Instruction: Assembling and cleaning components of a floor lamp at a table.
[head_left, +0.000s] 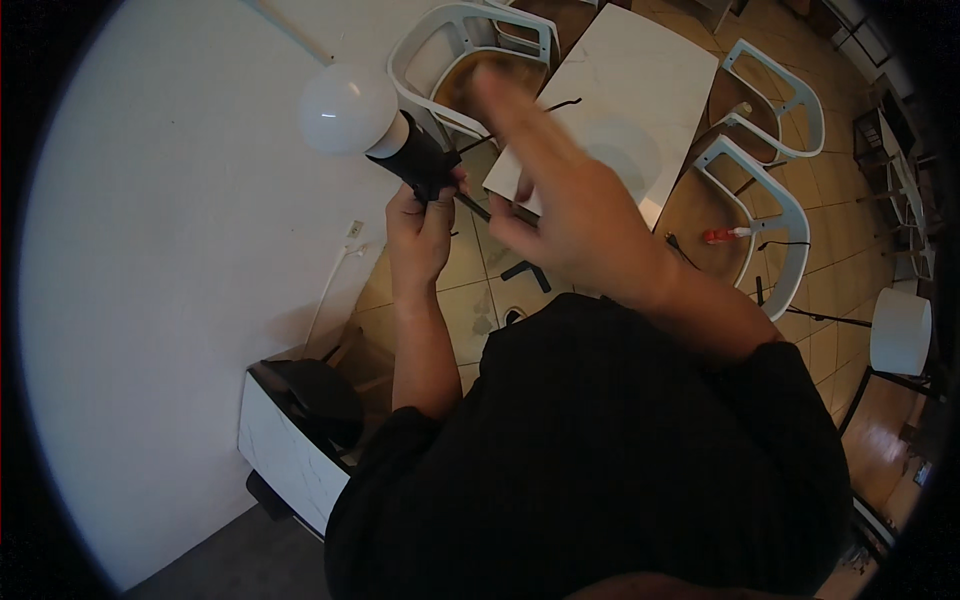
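My left hand [422, 225] is wrapped round the lower end of a black lamp socket [405, 155]. A large white globe light bulb [348, 110] sits in the socket's upper end, tilted up and left beside the wall. Thin black rods or cords stick out near the base of the socket. To the right of it, my right hand [575, 205] is raised over the edge of a white marble-patterned table [640, 60]. Its fingers are stretched out and apart, blurred at the tips, with nothing seen in them.
White-framed chairs [800, 215] with brown seats stand round the table. One seat carries a red-and-white item [722, 235] and dark cords. A white lampshade [900, 332] is at far right. The wall has an outlet [355, 230] with a plugged white cord. A marble-sided table [290, 450] stands lower left.
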